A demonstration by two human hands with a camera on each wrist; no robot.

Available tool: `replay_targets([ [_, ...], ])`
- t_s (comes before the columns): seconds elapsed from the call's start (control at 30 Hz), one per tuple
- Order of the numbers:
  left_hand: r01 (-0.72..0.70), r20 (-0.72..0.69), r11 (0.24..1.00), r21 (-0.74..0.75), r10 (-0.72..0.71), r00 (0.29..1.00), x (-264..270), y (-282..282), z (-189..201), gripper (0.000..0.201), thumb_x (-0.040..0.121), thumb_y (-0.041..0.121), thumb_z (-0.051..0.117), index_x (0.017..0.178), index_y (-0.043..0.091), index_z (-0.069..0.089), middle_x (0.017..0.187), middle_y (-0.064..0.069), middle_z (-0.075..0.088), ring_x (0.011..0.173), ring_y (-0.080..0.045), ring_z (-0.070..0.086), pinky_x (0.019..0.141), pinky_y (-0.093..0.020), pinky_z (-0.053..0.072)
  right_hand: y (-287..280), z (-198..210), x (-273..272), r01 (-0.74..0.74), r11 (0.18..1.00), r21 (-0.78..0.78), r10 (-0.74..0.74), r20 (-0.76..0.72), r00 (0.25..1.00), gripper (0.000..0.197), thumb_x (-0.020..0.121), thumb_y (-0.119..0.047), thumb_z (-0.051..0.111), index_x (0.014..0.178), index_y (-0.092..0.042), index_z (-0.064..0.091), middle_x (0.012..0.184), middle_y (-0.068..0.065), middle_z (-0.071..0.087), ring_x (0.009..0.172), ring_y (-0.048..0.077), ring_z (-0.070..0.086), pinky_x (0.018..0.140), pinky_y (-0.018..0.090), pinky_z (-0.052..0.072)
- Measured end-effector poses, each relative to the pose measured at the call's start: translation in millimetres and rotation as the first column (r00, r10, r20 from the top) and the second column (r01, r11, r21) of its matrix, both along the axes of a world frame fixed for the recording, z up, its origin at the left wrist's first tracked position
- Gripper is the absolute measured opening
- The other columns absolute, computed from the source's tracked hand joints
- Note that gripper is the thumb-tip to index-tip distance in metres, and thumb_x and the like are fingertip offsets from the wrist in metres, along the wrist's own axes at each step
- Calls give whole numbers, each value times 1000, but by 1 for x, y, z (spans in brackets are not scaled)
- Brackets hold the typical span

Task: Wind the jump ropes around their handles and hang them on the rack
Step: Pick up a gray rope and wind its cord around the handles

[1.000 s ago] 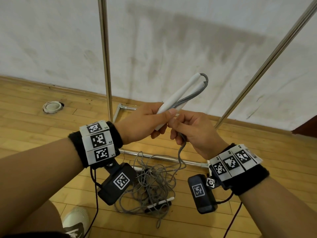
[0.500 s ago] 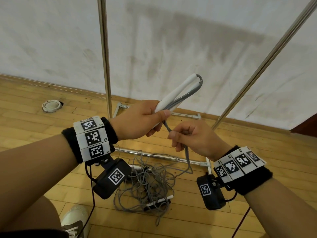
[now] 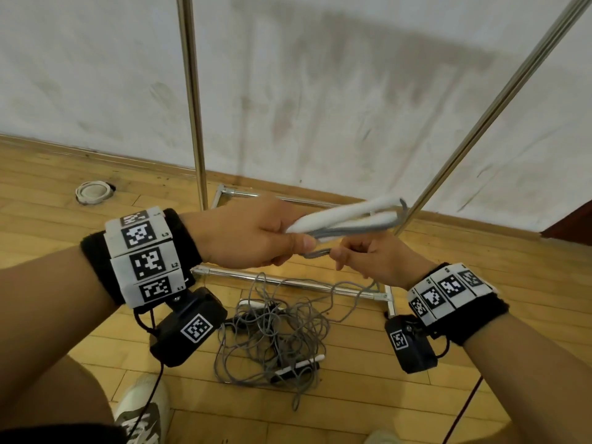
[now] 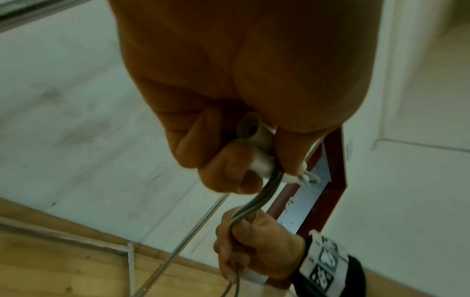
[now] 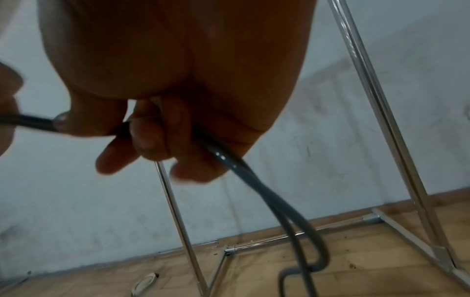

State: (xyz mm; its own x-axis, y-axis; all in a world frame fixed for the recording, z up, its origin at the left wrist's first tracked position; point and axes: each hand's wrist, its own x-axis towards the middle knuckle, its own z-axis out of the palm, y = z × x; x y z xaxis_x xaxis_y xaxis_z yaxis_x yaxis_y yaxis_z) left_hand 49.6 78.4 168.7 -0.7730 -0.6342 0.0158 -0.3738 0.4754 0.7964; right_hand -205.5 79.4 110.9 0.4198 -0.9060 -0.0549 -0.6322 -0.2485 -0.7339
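My left hand (image 3: 256, 233) grips two white jump-rope handles (image 3: 346, 213) side by side, pointing right and nearly level. Their butt ends (image 4: 257, 144) show between its curled fingers in the left wrist view. The grey rope (image 3: 358, 229) runs along the handles and loops back at their far tips. My right hand (image 3: 368, 256) pinches that doubled grey rope (image 5: 229, 162) just right of the left hand, and the rope hangs from it toward the floor. A tangled pile of grey ropes (image 3: 275, 334) with more handles (image 3: 299, 366) lies on the floor below. The metal rack's posts (image 3: 192, 100) stand behind.
The rack's slanted right post (image 3: 499, 100) passes just behind the handle tips, and its base bars (image 3: 288, 282) lie on the wooden floor under my hands. A white ring (image 3: 93, 192) lies at the wall, far left. My shoe (image 3: 141, 408) is at the bottom edge.
The left hand has tipped the handles from steeply upward down to nearly level, pointing right. The right hand has moved right and lower along the rope.
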Motion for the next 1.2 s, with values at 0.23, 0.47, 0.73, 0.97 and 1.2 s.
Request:
replay_targets([
  [0.23, 264, 500, 938, -224, -122, 857, -8, 7, -22, 27, 98, 49, 47, 79, 29, 50, 61, 5, 53, 47, -8, 46, 48, -22, 38, -11, 5, -2, -123, 991, 49, 129, -144, 981, 36, 85, -53, 60, 63, -25, 66, 48, -8, 48, 45, 6, 39, 47, 17, 29],
  [0.47, 252, 729, 950, -186, -38, 683, -28, 4, -59, 30, 100, 41, 45, 92, 16, 60, 75, -1, 58, 59, -16, 52, 54, -29, 40, -11, 9, 26, -159, 986, -51, 140, -270, 953, 37, 92, -47, 60, 63, -25, 66, 51, 0, 56, 47, 6, 46, 49, 15, 34],
  [0.73, -34, 602, 976, -214, 159, 782, -24, -19, -64, 27, 101, 35, 44, 81, 19, 53, 76, -3, 59, 65, -19, 56, 68, -36, 52, 0, 20, 53, -78, 964, -254, -5, -312, 950, 47, 101, -36, 41, 70, -15, 69, 57, -3, 57, 58, 8, 54, 54, 27, 36],
  [0.97, -212, 344, 945, -249, 290, 893, -20, -27, -42, 37, 103, 38, 43, 70, 22, 46, 69, -6, 59, 56, -18, 49, 58, -39, 45, 7, 13, 46, 47, 994, 98, -59, 122, 991, 8, 93, -19, 65, 87, -16, 68, 69, 2, 73, 56, 12, 67, 54, 22, 51],
  [1.2, -289, 155, 957, -16, 288, 945, -15, -20, -27, 24, 102, 33, 47, 93, 16, 61, 69, 3, 64, 50, -7, 55, 55, -31, 50, 15, 5, 33, 33, 999, 8, -34, 307, 951, 19, 96, -6, 57, 104, -14, 72, 78, -2, 71, 67, 9, 64, 68, 22, 52],
])
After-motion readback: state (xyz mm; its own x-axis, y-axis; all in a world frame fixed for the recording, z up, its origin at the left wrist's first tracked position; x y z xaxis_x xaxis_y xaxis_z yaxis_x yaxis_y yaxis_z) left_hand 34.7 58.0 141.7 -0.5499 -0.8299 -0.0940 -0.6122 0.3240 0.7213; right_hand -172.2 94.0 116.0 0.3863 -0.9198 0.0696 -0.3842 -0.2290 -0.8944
